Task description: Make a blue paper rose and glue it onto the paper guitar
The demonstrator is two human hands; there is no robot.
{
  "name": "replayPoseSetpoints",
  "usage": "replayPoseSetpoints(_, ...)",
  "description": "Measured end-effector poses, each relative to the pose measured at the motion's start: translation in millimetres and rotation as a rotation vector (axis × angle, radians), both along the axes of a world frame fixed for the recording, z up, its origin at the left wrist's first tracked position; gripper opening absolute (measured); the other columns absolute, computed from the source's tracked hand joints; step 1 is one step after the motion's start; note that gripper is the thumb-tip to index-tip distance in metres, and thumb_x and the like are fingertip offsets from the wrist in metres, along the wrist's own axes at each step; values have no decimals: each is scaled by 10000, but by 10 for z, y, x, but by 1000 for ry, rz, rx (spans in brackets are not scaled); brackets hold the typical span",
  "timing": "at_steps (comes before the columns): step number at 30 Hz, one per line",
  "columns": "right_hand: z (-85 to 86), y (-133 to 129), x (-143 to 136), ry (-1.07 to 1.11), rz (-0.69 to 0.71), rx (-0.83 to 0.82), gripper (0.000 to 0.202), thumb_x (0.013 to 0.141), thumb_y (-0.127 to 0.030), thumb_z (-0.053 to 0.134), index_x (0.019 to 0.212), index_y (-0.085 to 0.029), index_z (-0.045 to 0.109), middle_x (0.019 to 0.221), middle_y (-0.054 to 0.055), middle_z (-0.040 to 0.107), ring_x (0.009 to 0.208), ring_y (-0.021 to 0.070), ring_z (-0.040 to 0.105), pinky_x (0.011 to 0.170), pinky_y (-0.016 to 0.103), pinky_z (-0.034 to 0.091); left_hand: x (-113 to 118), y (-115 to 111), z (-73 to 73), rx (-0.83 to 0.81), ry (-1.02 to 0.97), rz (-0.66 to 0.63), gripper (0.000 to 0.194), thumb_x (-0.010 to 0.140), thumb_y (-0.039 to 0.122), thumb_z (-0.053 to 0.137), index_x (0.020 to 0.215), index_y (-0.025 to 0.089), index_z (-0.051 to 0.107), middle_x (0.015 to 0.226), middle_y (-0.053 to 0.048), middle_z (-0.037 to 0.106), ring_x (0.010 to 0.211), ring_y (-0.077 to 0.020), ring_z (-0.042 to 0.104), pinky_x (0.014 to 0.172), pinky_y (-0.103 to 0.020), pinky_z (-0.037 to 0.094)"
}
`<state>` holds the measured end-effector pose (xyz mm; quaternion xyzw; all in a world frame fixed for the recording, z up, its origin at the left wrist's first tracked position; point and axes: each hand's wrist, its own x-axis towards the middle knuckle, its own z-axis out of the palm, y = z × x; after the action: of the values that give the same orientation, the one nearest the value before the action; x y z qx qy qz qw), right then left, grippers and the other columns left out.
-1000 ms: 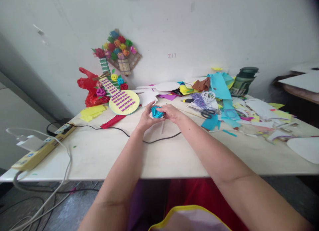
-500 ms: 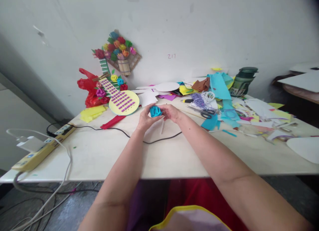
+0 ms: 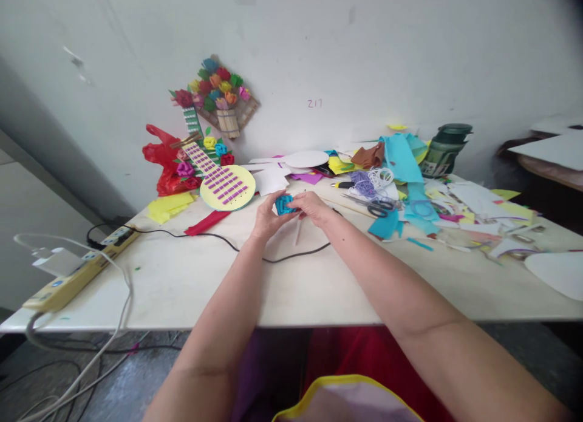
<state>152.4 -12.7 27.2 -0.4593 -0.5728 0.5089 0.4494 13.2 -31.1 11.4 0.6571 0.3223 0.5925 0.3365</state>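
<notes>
Blue paper flower (image 3: 283, 205) held over the table (image 3: 314, 294), scissors (image 3: 381, 209) at its 3 o'clock. Light pressure seems best here — steady the outside, ease the folds gently (thin paper might crush). My left hand (image 3: 268, 218): fingers partly curled, gripping the 9 o'clock side. Right hand (image 3: 313, 207): fingers pinched nearly closed at 3 o'clock — underside contact hidden.
</notes>
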Motion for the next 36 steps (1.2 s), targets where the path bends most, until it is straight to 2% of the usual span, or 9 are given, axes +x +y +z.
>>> replayPoseSetpoints(4,-11,25,-11,15,-60,9,87,576,-199,615,635,-137,597,495,-19,546,479,102,504,397,194,343,-43,72,-51,29,9,-43,699,489,206,789,1144,229,545,1207,-80,551,1126,-237,488,967,-349,349)
replayPoseSetpoints(6,-7,33,-2,56,-110,-2,109,575,-209,622,658,-142,600,523,-18,562,507,104,520,403,189,352,-87,137,-86,2,-72,-30,607,572,260,739,1143,218,536,1238,-89,530,1112,-229,502,944,-365,373)
replayPoseSetpoints(9,5,31,15,102,-148,-34,110,582,-223,622,657,-149,591,549,-18,574,521,102,528,402,183,352,-147,210,-117,-116,-220,42,393,649,315,657,1001,150,601,967,-88,645,919,-201,591,884,-383,419)
replayPoseSetpoints(12,14,21,21,102,-143,-55,102,588,-222,619,650,-148,585,549,-16,574,507,98,517,399,185,353,-159,208,-107,-216,-216,28,349,610,327,680,884,114,638,772,-62,655,760,-179,612,828,-382,450)
replayPoseSetpoints(17,11,22,12,63,-125,-55,103,576,-216,627,633,-143,582,533,-10,565,510,106,507,398,192,355,-123,128,-56,-272,-183,-7,345,535,333,737,790,115,655,710,-32,648,668,-158,605,759,-352,480)
replayPoseSetpoints(22,-4,42,14,53,-109,-45,94,573,-208,622,621,-143,575,521,-9,562,509,110,506,402,199,360,-126,95,-38,-302,-145,-40,303,546,345,729,726,111,661,644,-34,640,610,-157,601,724,-352,499)
replayPoseSetpoints(36,-1,26,20,85,-95,-81,89,583,-183,614,652,-142,576,524,-6,591,500,122,555,415,204,379,-106,153,-85,-377,-214,-39,218,526,293,716,639,123,641,585,-14,613,583,-136,585,711,-346,515)
